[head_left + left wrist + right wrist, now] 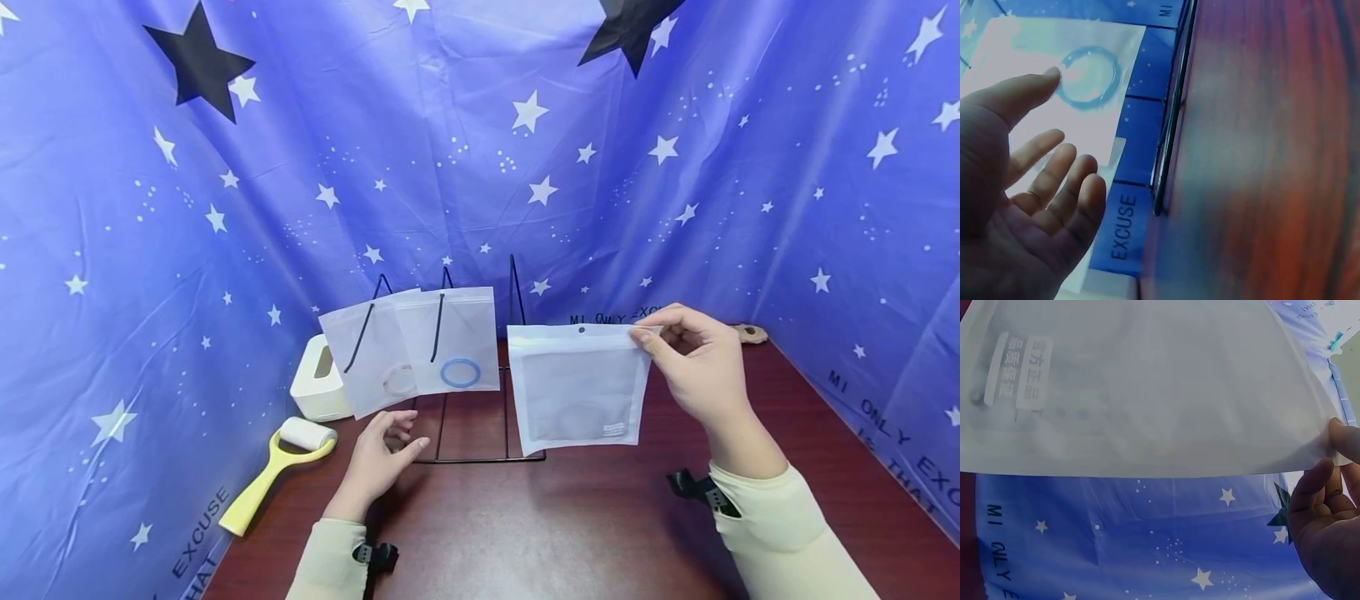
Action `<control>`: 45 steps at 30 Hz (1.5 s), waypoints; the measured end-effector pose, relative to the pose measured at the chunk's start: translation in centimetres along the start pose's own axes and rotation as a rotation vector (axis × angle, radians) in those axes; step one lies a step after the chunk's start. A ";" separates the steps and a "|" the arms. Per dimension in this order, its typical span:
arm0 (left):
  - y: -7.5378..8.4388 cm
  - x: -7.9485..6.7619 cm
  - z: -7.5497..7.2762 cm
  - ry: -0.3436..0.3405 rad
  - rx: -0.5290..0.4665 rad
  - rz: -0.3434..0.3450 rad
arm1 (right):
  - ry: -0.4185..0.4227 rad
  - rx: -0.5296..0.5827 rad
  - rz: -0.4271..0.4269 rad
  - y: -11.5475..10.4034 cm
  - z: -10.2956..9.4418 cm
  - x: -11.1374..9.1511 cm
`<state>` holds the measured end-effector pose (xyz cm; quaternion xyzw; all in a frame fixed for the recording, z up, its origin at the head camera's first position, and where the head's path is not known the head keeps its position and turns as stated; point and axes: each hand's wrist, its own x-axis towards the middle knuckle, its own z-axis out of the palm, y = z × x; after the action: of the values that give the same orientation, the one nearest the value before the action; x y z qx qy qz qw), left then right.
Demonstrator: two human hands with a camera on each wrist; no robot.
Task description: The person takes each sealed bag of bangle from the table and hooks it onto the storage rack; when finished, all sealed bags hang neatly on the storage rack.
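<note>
My right hand (pixel 693 354) pinches the top right corner of a frosted zip bag (pixel 577 383), which hangs upright above the table with a punched hole in its top edge. A faint ring shape shows inside it. In the right wrist view, white printed lettering (pixel 1034 375) marks the bag. Two more frosted bags hang on the hooks of a black wire rack (pixel 480 459): one with a blue ring (pixel 460 373), the other with a pale ring (pixel 400 381). Below them, my left hand (pixel 382 458) is held with loosely bent fingers and nothing in its grasp.
A white box (pixel 321 387) with a slot stands left of the rack. Nearer lies a yellow-handled lint roller (pixel 273 475). A small beige object (pixel 750 333) sits at the back right. Blue star-printed cloth (pixel 465 167) encloses the dark red table (pixel 600 533).
</note>
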<state>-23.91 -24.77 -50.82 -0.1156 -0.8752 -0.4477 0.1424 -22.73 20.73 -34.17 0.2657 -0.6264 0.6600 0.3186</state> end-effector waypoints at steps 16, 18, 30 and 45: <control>3.4 0.3 0.8 -0.042 -0.078 0.163 | -0.033 -0.028 -0.017 0.7 2.0 -0.5; 3.8 0.3 1.0 -0.047 -0.097 0.179 | -0.036 -0.037 -0.010 1.0 2.2 -0.6; 6.4 0.1 3.1 -0.094 -0.131 0.247 | -0.056 -0.096 0.018 1.2 3.6 -0.5; 7.4 -0.5 5.0 -0.065 -0.141 0.240 | -0.099 -0.005 0.049 1.1 6.0 -1.2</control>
<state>-21.73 -16.54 -48.24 -0.2434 -0.8255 -0.4841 0.1580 -23.09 14.67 -35.33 0.2820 -0.6492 0.6521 0.2715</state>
